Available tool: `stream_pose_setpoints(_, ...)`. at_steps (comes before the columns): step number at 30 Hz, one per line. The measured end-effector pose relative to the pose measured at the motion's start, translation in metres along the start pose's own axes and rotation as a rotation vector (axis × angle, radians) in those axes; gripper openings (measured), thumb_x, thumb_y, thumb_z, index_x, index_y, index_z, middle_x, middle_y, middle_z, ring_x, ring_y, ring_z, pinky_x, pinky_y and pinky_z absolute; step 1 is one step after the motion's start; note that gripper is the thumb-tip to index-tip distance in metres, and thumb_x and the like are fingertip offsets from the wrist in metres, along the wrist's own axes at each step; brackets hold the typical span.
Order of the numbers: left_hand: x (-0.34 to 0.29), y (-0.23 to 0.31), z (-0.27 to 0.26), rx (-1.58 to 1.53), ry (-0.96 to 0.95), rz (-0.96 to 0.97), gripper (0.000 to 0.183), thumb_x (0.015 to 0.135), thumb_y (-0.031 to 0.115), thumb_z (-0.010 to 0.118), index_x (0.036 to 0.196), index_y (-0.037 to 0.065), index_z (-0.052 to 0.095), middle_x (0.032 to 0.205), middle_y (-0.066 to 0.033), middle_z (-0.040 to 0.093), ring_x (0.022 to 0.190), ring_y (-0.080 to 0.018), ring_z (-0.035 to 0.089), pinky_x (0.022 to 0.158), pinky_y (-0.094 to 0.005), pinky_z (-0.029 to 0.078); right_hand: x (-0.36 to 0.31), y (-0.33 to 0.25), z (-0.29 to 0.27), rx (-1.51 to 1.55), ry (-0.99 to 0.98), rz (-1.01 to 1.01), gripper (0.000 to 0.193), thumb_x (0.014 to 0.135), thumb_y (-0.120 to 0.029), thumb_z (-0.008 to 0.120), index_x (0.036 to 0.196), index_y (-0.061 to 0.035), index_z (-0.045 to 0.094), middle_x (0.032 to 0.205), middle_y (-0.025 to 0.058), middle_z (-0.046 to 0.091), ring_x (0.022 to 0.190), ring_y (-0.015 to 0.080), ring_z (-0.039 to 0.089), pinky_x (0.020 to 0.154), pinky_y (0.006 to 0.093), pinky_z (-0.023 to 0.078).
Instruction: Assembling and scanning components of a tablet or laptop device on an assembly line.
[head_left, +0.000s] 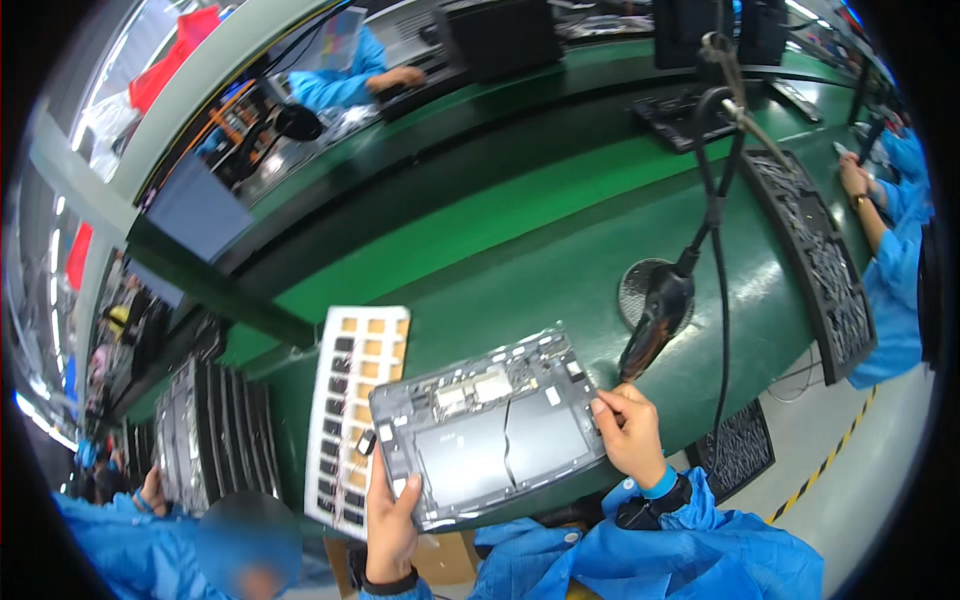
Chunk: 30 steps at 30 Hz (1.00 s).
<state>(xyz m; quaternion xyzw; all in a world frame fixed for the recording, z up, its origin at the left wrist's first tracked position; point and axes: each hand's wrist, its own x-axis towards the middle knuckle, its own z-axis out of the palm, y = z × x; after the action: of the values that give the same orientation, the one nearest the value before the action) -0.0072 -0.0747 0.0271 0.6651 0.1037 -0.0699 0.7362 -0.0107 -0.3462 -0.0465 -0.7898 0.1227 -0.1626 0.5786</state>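
a flat grey device panel [490,430], its inner side up, is held slantwise over the near edge of the green worktop [500,300]. the left hand [392,510] is closed on its lower left corner, thumb on the upper face; a small black part [366,442] sits just beside these fingertips, and whether it is held cannot be told. the right hand [630,430] forms a narrow pinch at the right edge. a dark cable [508,445] crosses the panel from its circuit strip toward the near edge.

to the left, a white foam tray [407,316] with small black parts lies close against the panel, leaving little room on that side; farther left stands a row of dark panels [235,430]. beyond the far edge, a wide stretch of worktop extends to a bright green strip [450,248]. on the right, a black handheld tool [665,305] and its hanging cord narrow the space; past them, a long black tray [829,345] of small grey pieces follows the worktop's right edge.
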Motion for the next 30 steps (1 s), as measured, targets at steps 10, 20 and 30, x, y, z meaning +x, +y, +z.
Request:
stream_pose_setpoints(10, 0.017, 0.033, -0.003, -0.111, -0.052, 0.093, 0.066, 0.082, -0.005, 0.053, 0.141, 0.000, 0.025, 0.137, -0.0138, 0.039, 0.120, -0.0214, 0.045, 0.099, -0.0334, 0.039, -0.010, 0.026, -0.016, 0.347, -0.184, 0.012, 0.027, 0.088, -0.009, 0.056, 0.112, 0.0042, 0.059, 0.091, 0.0085, 0.057, 0.079, 0.0108, 0.057, 0.062, 0.0228, 0.050)
stream_pose_setpoints(20, 0.262, 0.066, 0.055, -0.298, -0.245, 0.139, 0.043, 0.093, 0.006, 0.042, 0.134, 0.008, 0.031, 0.121, -0.0163, 0.051, 0.107, -0.0313, 0.055, 0.090, -0.0561, 0.046, -0.015, 0.022, -0.033, 0.105, -0.240, -0.100, 0.024, 0.083, -0.010, 0.063, 0.107, -0.0056, 0.062, 0.080, 0.0072, 0.060, 0.064, 0.0132, 0.060, 0.057, 0.0235, 0.050)
stream_pose_setpoints(30, 0.427, 0.036, 0.061, -0.005, 0.138, 0.280, 0.025, 0.089, 0.014, 0.050, 0.110, 0.003, 0.054, 0.114, -0.0128, 0.056, 0.107, -0.0285, 0.054, 0.086, -0.0445, 0.047, -0.013, 0.011, -0.023, -0.018, -0.192, -0.129, 0.014, 0.082, -0.008, 0.064, 0.096, -0.0035, 0.066, 0.072, 0.0064, 0.059, 0.057, 0.0116, 0.059, 0.052, 0.0227, 0.048)
